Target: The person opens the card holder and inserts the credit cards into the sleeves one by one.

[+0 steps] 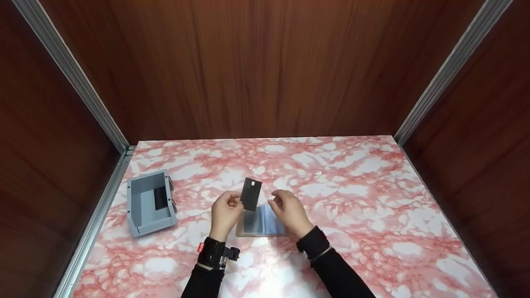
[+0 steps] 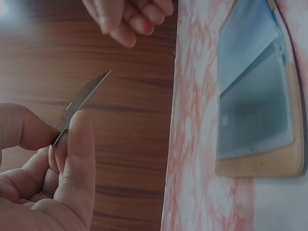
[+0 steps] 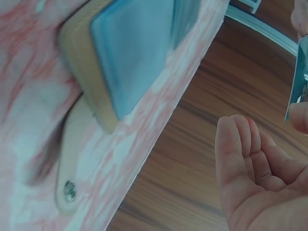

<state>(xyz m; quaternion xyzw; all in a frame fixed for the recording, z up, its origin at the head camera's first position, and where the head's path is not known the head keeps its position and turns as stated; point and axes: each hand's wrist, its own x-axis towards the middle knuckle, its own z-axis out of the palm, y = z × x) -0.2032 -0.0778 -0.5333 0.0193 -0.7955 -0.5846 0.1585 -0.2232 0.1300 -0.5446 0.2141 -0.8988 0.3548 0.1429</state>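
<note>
Left hand (image 1: 225, 209) pinches thin, dark rectangular card (image 1: 251, 194); right hand (image 1: 292, 211) free, loosely curled.
Tan, stitched holder (image 3: 79, 53) with glossy clear sleeves (image 3: 137, 50) lies open on red-marbled counter (image 1: 352, 186).

1. A small booth-like workstation, closed in at the back, left and right; whether it stands in a lab, workshop or office cannot be told.
2. Dark reddish-brown wood-grain panels (image 1: 265, 74) form the three upright walls.
3. Silvery grooved metal rails (image 1: 439, 68) line the back corners, like a workshop frame.
4. A flat tabletop with a red-and-white marbled pattern (image 1: 352, 207) spans the booth.
5. An open grey box-shaped plastic bin (image 1: 156, 226), workshop storage style, stands at left.
6. A black wrist-strapped camera (image 1: 232, 253) suggests a recording set-up.
</note>
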